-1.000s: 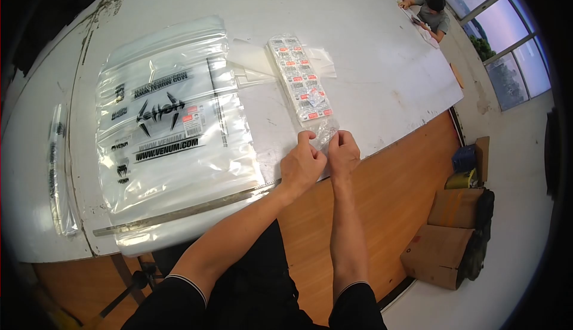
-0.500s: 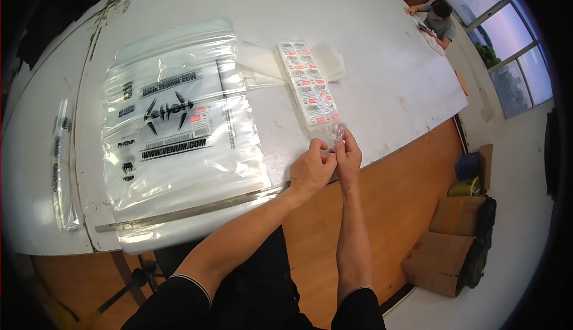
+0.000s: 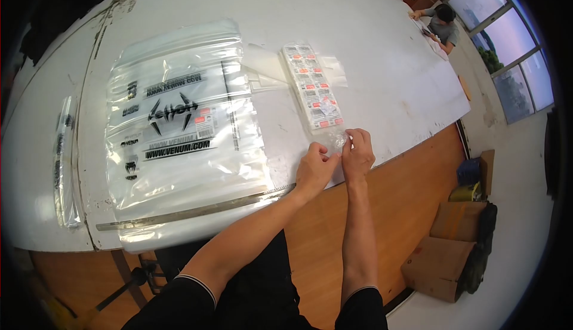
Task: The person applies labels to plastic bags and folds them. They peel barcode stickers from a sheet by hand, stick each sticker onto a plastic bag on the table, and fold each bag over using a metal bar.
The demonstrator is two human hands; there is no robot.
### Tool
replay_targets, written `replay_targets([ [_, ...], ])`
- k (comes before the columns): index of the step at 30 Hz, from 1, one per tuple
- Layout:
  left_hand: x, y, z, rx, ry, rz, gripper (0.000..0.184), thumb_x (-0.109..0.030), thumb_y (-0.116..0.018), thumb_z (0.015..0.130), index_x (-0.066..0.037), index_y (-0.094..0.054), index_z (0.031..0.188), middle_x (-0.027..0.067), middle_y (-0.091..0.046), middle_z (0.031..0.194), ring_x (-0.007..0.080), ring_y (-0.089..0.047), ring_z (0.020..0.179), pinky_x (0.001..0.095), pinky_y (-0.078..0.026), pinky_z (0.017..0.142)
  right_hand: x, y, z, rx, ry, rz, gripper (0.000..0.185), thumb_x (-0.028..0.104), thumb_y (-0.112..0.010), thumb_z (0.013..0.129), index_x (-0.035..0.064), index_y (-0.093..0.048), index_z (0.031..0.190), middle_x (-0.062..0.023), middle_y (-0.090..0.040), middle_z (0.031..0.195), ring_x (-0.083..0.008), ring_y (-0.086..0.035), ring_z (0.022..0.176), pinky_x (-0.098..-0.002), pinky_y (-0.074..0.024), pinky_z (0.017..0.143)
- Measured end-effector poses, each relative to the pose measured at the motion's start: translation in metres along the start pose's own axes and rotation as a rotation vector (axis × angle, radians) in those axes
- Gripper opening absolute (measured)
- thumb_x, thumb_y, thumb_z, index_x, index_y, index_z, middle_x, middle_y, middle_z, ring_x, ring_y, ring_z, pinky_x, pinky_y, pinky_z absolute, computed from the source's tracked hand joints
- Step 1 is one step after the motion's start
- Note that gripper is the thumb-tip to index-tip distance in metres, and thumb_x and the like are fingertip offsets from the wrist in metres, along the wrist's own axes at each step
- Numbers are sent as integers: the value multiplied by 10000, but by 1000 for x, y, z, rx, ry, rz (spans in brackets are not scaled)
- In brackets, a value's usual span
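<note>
A long stack of white labels with red marks [image 3: 311, 85] lies in the middle of the table, in what looks like a clear plastic wrapper. The crumpled clear end of the wrapper [image 3: 340, 142] sticks out toward me. My right hand [image 3: 359, 156] pinches this end between thumb and fingers. Close beside it, my left hand [image 3: 315, 172] is closed with curled fingers; whatever is in them is too small to make out. To the left lies a stack of large clear printed plastic bags [image 3: 185, 181] with black lettering and a small red-and-white label.
A metal ruler [image 3: 197, 212] crosses the bags near the table edge. Folded translucent sheets [image 3: 265, 74] lie under the label stack. A rolled clear bag [image 3: 64, 169] is at far left. Cardboard boxes [image 3: 439, 264] stand on the floor. Another person [image 3: 443, 28] sits at the far corner.
My right hand has shifted slightly right, with more of the clear wrapper end showing between my hands. My left hand has moved a little right and down. The whole view has shifted slightly.
</note>
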State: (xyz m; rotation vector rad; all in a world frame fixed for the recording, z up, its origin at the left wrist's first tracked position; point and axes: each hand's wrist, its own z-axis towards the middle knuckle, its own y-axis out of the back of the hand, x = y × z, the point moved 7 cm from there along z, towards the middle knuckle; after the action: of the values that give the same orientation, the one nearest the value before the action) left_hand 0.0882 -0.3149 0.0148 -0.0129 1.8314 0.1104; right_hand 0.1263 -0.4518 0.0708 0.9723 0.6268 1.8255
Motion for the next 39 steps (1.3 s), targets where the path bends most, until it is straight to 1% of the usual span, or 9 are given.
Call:
replay_targets([
  [2, 1, 5, 3, -103, -40, -79, 359, -277, -720, 929, 8, -568, 1085, 165, -717, 912, 292, -716, 818, 402, -547, 730, 6, 5, -2, -14, 40, -26, 169, 40, -698, 865, 106, -699, 1021, -56, -682, 1080, -274, -690, 922, -387, -573, 722],
  [5, -15, 17, 4, -272, -319, 57, 271, -187, -681, 942, 4, -555, 1088, 192, -707, 895, 329, -710, 788, 422, -545, 715, 6, 6, -7, -21, 71, -47, 170, 42, -695, 873, 109, -700, 1029, -58, -684, 1080, -273, -693, 930, -390, -574, 724],
  [8, -17, 18, 8, -228, -365, 79, 166, -107, -612, 951, -6, -549, 1067, 223, -702, 919, 411, -687, 851, 478, -539, 723, 4, 9, -11, -13, 43, -20, 181, 43, -691, 879, 111, -703, 1046, -65, -681, 1094, -275, -693, 939, -388, -577, 736],
  [18, -9, 21, -5, -140, -330, 174, 189, -99, -608, 949, -12, -570, 1112, 249, -706, 892, 423, -705, 820, 466, -549, 721, 15, -5, -12, 70, -45, 9, 336, 13, -683, 840, 114, -664, 1160, -85, -669, 1150, -308, -672, 1057, -410, -573, 796],
  [23, -2, 27, -5, -162, -353, 193, 136, -72, -586, 922, -19, -577, 1047, 240, -696, 844, 433, -686, 794, 509, -534, 688, 0, -2, -8, -29, -129, 112, 329, -61, -632, 809, 72, -670, 1107, -116, -664, 1118, -322, -666, 1035, -417, -568, 808],
  [29, 10, 1, -3, 97, 6, -30, 264, -83, -647, 893, 17, -597, 1133, 157, -723, 870, 276, -723, 754, 378, -559, 633, -4, -3, -18, -10, -108, 243, 303, -121, -562, 826, 13, -673, 1074, -159, -657, 1081, -347, -652, 1008, -415, -548, 849],
  [32, 12, -13, -2, 40, 217, -493, 333, -99, -672, 901, 31, -582, 1194, 108, -710, 963, 194, -700, 737, 317, -552, 596, 5, 1, -17, 1, -84, 262, 288, -125, -560, 842, -1, -670, 1078, -174, -653, 1079, -360, -644, 1018, -422, -542, 864],
  [35, 6, -15, 3, -103, 330, -822, 333, -117, -684, 914, 17, -573, 1199, 85, -688, 1016, 151, -679, 731, 279, -538, 561, 8, 4, -14, 6, 0, 226, 281, -118, -573, 851, -2, -668, 1088, -180, -651, 1078, -368, -639, 1020, -429, -541, 866],
  [39, 11, -7, 20, -125, 266, -770, 357, -130, -670, 917, 53, -562, 1203, 102, -688, 1030, 191, -673, 728, 291, -552, 616, 13, 8, -13, 41, 103, 146, 263, -95, -590, 876, 1, -660, 1111, -182, -651, 1080, -371, -638, 1024, -434, -545, 859],
])
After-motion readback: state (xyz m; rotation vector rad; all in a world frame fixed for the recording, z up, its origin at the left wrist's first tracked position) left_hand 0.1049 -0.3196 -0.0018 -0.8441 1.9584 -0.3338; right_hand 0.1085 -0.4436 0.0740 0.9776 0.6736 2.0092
